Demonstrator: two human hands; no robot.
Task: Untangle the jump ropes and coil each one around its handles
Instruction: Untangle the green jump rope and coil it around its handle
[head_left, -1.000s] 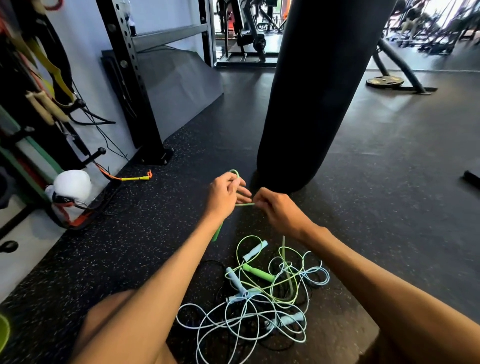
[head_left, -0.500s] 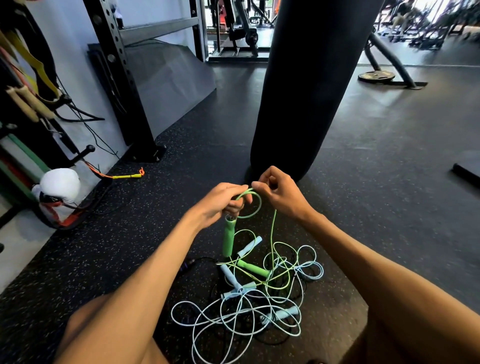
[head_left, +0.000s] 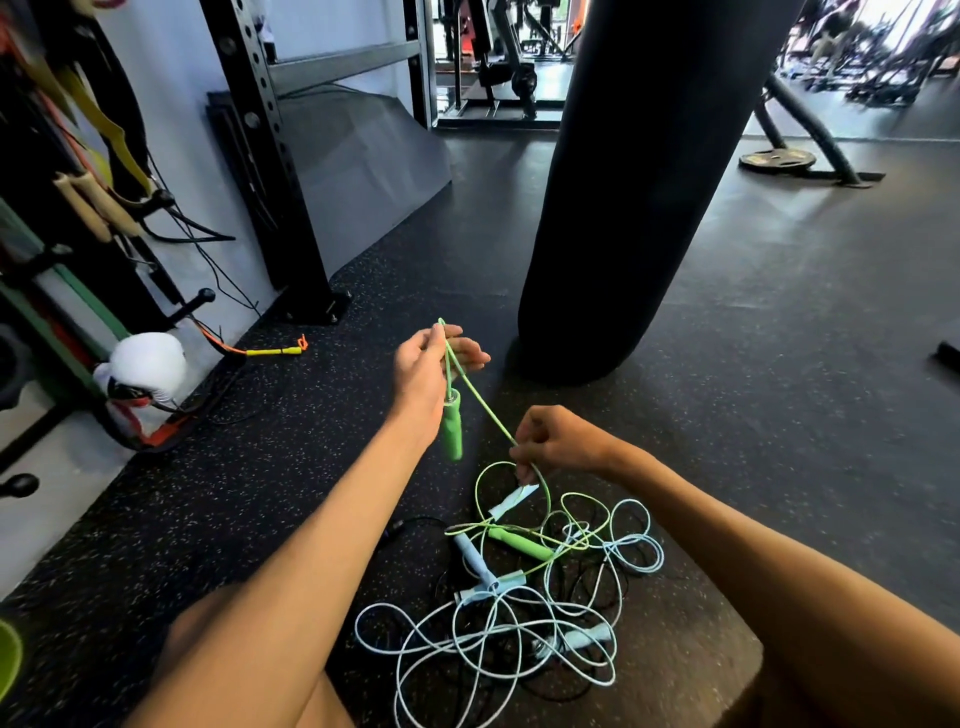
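Observation:
My left hand (head_left: 423, 371) pinches a bend of the green rope (head_left: 480, 402) above the floor, and one green handle (head_left: 452, 428) dangles from it. Lower and to the right, my right hand (head_left: 558, 441) pinches the same green cord, which runs taut between the two hands. Below them a tangle lies on the black speckled floor: the second green handle (head_left: 519, 543), green loops, light blue rope loops (head_left: 498, 639) with several light blue handles (head_left: 472, 558), and a thin black cord underneath.
A black punching bag (head_left: 639, 182) hangs just beyond my hands. A black steel rack post (head_left: 280, 182) stands at the left by the wall, with a white boxing glove (head_left: 148, 369) and resistance bands. A yellow-handled cord (head_left: 272, 352) lies near the post. My knees frame the tangle.
My hands have come apart: the left rose and moved left with the loop, the right dropped toward the tangle, drawing the green cord straight. The green handle now hangs lower.

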